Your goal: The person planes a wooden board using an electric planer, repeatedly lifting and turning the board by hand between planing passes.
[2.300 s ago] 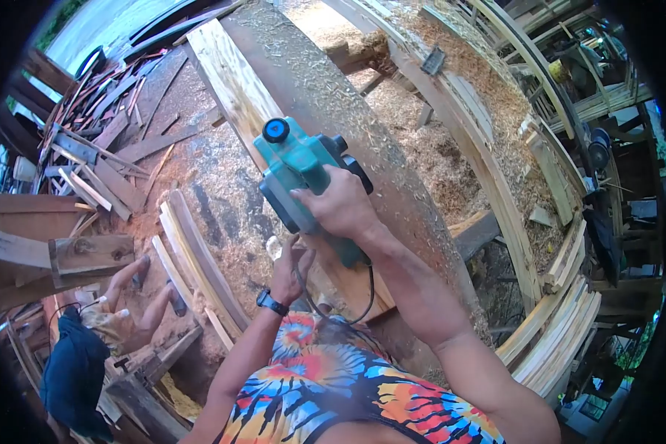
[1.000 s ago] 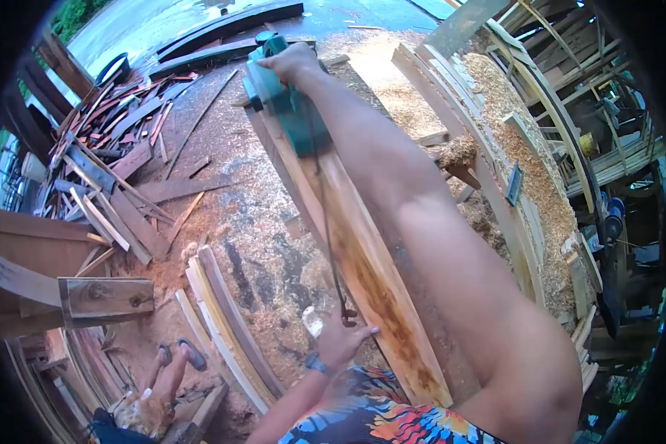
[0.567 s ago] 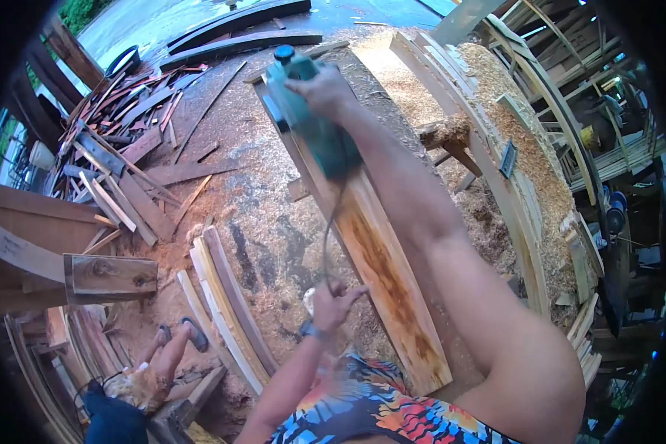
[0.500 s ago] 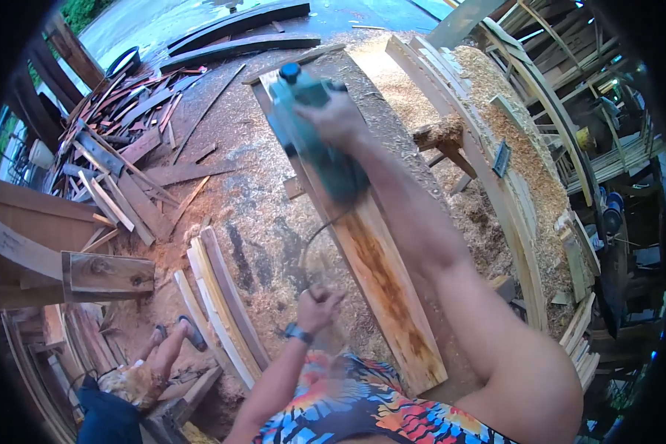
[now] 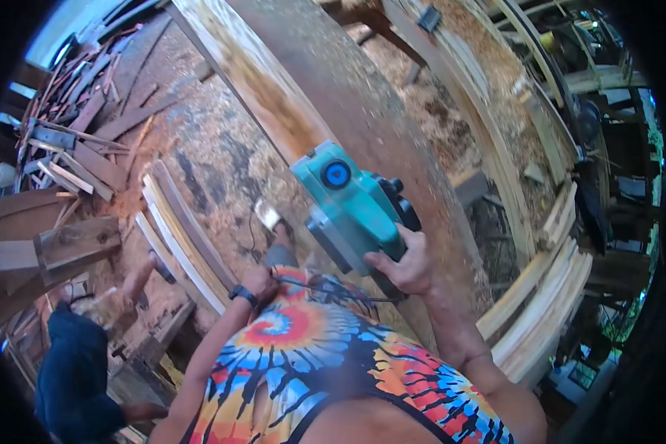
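My right hand (image 5: pixel 411 264) is wrapped round the rear handle of a teal power planer (image 5: pixel 355 203). The planer rests on the near end of a long pale plank (image 5: pixel 255 74) with a brown streak along its grain. That plank lies on a wide, shaving-strewn board (image 5: pixel 348 89). Close to my body, my left hand (image 5: pixel 261 283) is closed round the planer's black cord (image 5: pixel 325 288), its fingers partly hidden. A dark watch is on that wrist.
Curved planks (image 5: pixel 189 229) lean at the left, near scrap wood (image 5: pixel 89 96). A co-worker in dark blue cloth (image 5: pixel 74 377) is at the lower left. Long beams (image 5: pixel 481 126) and stacked boards (image 5: pixel 544 303) stand at the right, among wood shavings.
The planer, with my right hand on it, has come back along the plank from its far end to the near end, close to my body. My left hand has drawn back with the cord.
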The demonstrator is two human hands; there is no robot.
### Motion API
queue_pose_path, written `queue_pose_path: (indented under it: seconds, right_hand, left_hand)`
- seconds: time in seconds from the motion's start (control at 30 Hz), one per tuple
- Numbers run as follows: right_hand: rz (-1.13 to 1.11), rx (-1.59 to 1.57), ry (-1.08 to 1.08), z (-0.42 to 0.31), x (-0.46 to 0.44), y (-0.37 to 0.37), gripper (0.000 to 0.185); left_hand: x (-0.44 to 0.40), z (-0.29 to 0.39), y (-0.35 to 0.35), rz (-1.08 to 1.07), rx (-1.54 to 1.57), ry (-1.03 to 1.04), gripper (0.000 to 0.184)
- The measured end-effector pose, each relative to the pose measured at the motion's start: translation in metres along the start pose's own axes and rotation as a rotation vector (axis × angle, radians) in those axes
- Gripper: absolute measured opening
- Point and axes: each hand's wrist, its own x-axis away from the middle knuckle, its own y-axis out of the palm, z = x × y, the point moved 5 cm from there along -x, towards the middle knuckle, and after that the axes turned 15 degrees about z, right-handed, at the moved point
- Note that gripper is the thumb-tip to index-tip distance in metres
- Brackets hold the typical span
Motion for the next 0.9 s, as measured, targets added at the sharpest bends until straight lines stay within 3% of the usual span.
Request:
queue_pose_path:
  seconds: [0.03, 0.07, 0.17, 0.2, 0.3, 0.43, 0.53, 0.63, 0.67, 0.9]
  right_hand:
    - [0.005, 0.017, 0.042, 0.011, 0.027, -0.015, 0.043]
    - [0.044, 0.030, 0.048, 0.022, 0.052, -0.030, 0.042]
    - [0.121, 0.015, 0.196, 0.050, 0.115, -0.064, 0.041]
    - [0.117, 0.018, 0.296, 0.054, 0.132, -0.073, 0.042]
    - [0.167, 0.013, 0.300, 0.069, 0.169, -0.090, 0.043]
    - [0.146, 0.023, 0.255, 0.074, 0.185, -0.092, 0.043]
    - [0.112, 0.029, 0.137, 0.070, 0.182, -0.082, 0.044]
    - [-0.024, 0.041, 0.293, 0.071, 0.177, -0.069, 0.045]
    - [0.013, 0.085, 0.121, 0.071, 0.174, -0.065, 0.046]
    - [0.031, 0.065, 0.151, 0.080, 0.167, -0.047, 0.047]
  left_hand:
    - [0.012, 0.027, -0.005, -0.029, -0.006, 0.002, 0.029]
    - [0.006, 0.013, 0.040, -0.049, -0.003, 0.094, 0.029]
    - [0.037, 0.094, 0.009, -0.218, 0.095, 0.156, 0.031]
    - [0.030, 0.071, 0.058, -0.217, -0.118, 0.226, 0.036]
    - [0.049, 0.098, 0.051, -0.201, -0.217, 0.266, 0.039]
    - [0.053, 0.088, 0.075, -0.221, -0.094, 0.306, 0.041]
    - [0.058, 0.086, 0.075, -0.136, -0.087, 0.312, 0.031]
    - [0.063, 0.088, 0.070, -0.132, -0.094, 0.276, 0.029]
    - [0.061, 0.082, 0.074, -0.137, -0.122, 0.272, 0.029]
    - [0.057, 0.049, 0.092, -0.114, -0.135, 0.206, 0.031]
